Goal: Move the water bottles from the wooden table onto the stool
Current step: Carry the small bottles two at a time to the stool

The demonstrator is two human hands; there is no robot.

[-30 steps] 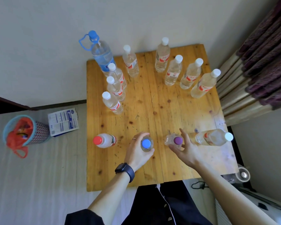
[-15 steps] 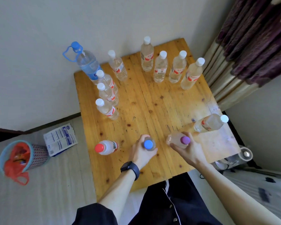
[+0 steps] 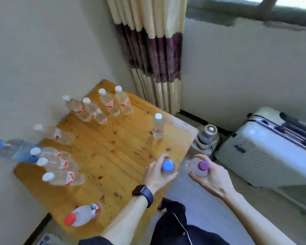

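**Q:** What was altered over the last second?

**A:** The white-capped bottles and the red-capped bottle were left standing on the wooden table. The blue-capped bottle appeared to have been raised and was held at the table's right edge, with the left hand curled round its shoulder. The purple-capped bottle was carried beyond that edge, over the floor, and was gripped below its cap by the right hand.

**Q:** What was implied for the task?

**A:** Two bottles were judged to be in transit. The view was swung right, towards a suitcase, but no stool was shown, so neither bottle was yet placed.
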